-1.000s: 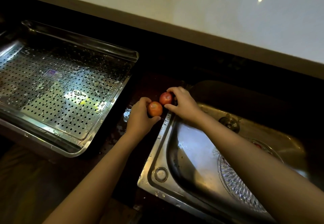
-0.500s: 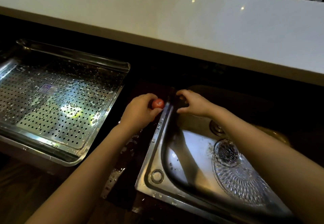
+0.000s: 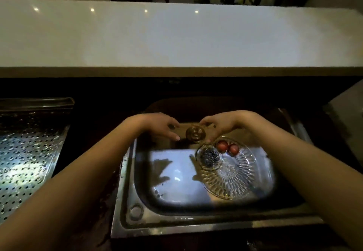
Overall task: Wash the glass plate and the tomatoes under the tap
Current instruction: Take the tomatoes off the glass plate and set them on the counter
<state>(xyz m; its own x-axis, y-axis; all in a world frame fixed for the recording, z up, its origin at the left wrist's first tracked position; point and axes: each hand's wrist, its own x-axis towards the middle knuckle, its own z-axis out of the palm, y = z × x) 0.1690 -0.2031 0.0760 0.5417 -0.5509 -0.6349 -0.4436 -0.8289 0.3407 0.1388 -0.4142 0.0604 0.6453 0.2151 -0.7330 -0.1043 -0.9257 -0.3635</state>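
Glass plate (image 3: 235, 176) lies flat in the sink (image 3: 125, 191) basin, toward its 3 o'clock side. Perforated steel tray (image 3: 25, 152) stands beside the sink at its 9 o'clock. Left hand (image 3: 161, 128): fingers loosely spread, holding nothing, at 9 o'clock of a round tap fitting (image 3: 195, 133). Right hand (image 3: 220, 126): fingers curved against the fitting's 3 o'clock side; whether they grip it cannot be told. Two tomatoes (image 3: 222, 145) rest side by side at the plate's 12 o'clock rim

Perforated steel tray (image 3: 29, 152), left of the sink (image 3: 125, 191): cut off by the left edge. Round brownish object (image 3: 195, 133) at the sink's far rim: identity unclear. Sink's right rim: hidden behind the right forearm (image 3: 294, 162).
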